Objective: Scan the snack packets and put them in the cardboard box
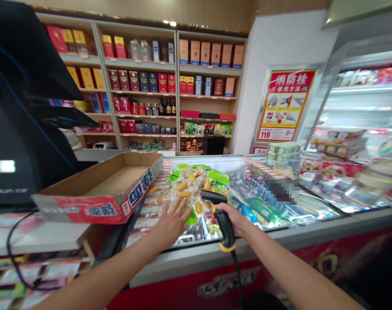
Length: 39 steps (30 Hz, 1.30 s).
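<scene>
My right hand (233,218) is wrapped round the grip of a black and yellow barcode scanner (225,224), its head over the snack packs and its cord hanging down the freezer front. Spread fingers of my left hand (174,221) rest at the near edge of a pile of clear packs with yellow-brown sausage-like pieces (185,194). Green packs (218,176) lie among and behind them. The pile sits on the glass top of a chest freezer (241,165). Whether my left fingers press on a pack I cannot tell.
Left of the pile stands a shallow cardboard tray (95,211) with red printed sides. A dark checkout screen (18,129) rises at the far left. Stacked food tubs (281,150) stand on the right. Shelves of boxed bottles (141,82) line the back wall.
</scene>
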Each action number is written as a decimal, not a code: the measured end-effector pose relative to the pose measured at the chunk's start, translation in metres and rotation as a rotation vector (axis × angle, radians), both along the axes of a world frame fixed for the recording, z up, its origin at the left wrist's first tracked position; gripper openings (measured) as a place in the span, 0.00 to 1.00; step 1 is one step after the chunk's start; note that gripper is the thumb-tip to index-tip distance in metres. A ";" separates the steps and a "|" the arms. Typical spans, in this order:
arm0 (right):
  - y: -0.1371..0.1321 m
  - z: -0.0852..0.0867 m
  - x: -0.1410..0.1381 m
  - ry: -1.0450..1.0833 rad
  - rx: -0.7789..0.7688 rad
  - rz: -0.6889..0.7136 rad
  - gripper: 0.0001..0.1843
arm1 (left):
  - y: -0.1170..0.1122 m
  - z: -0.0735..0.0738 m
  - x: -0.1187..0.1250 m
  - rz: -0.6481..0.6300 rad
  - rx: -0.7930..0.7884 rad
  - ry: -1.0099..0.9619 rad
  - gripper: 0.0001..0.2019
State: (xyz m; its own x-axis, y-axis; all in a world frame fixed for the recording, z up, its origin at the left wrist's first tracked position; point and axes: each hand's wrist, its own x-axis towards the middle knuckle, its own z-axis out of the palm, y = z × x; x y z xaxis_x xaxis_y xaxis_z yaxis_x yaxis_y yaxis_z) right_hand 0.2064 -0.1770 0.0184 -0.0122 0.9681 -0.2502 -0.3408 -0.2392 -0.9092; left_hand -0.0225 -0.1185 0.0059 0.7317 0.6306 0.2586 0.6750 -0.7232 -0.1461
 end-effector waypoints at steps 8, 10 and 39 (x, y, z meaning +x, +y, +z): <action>-0.003 0.036 0.011 0.064 0.114 -0.078 0.10 | -0.001 0.029 -0.019 -0.118 -0.052 0.000 0.16; 0.008 0.047 0.006 0.091 0.098 -0.124 0.12 | 0.001 0.040 -0.019 -0.072 -0.049 0.034 0.13; 0.083 0.027 -0.027 -0.348 0.521 -0.137 0.12 | 0.118 0.026 0.006 -0.036 -0.758 -1.735 0.25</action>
